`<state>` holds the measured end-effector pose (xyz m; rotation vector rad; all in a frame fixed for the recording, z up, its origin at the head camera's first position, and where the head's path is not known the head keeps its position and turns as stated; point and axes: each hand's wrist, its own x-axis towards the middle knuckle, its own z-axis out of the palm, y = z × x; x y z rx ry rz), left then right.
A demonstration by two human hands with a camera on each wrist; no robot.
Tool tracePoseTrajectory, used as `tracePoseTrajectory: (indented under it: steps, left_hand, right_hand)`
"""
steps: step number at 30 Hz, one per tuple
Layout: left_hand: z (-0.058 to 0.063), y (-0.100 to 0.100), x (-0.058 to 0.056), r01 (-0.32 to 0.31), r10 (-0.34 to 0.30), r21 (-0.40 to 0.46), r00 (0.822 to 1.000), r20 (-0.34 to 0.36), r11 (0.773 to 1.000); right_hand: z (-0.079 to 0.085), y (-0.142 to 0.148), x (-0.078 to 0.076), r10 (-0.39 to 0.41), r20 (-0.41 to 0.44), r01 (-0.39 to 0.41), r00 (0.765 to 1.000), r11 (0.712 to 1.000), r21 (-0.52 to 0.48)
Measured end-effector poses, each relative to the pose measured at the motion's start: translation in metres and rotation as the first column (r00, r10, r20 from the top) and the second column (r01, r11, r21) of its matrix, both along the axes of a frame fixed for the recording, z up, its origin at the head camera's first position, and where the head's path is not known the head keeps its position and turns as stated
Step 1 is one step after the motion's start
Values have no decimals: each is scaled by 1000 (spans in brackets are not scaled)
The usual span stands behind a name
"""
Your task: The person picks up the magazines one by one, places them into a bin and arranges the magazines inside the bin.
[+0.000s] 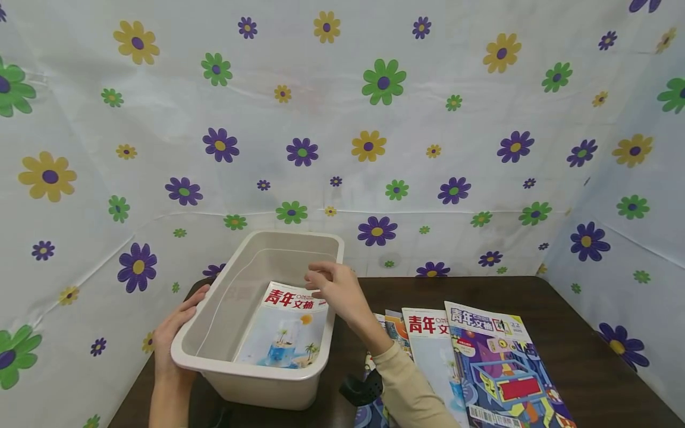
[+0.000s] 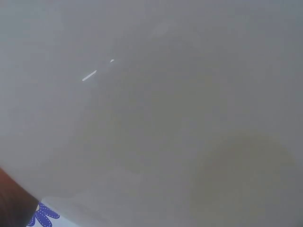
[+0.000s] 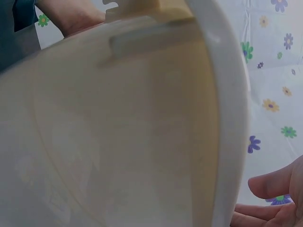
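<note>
A beige plastic bin stands slanted on the dark table in the head view. My left hand holds its left side from outside, with fingertips right at the rim. In the left wrist view the pale bin wall fills nearly everything. Inside the bin lies a magazine with a pale blue cover and red title. My right hand hovers over the bin's right rim, fingers loosely bent and holding nothing. The right wrist view shows that hand's thumb and fingers beside the bin's curved rim.
Several magazines overlap to the right of the bin, among them a purple colourful one and a pale one with a red title. They lie on the dark brown table. A flower-patterned white cloth hangs behind.
</note>
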<state>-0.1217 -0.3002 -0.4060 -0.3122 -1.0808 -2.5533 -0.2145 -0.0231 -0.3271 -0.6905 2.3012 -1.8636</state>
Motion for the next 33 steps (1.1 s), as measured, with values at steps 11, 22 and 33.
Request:
tracePoseTrajectory:
  steps: [11,22,33]
  left_hand:
    - [-1,-1,1,-17,18,-14,1000,12,1000]
    - [-2,-1,0,-23,23,-11,1000,9,1000]
    - [-2,0,0,-7,7,4,1000,-7,1000]
  right_hand:
    - [-2,1,1,7,13,-7,1000,1000,-18]
    - [-4,1,1,7,26,-5,1000,998,-65]
    - [-5,2,3,20,28,-18,999,995,-97]
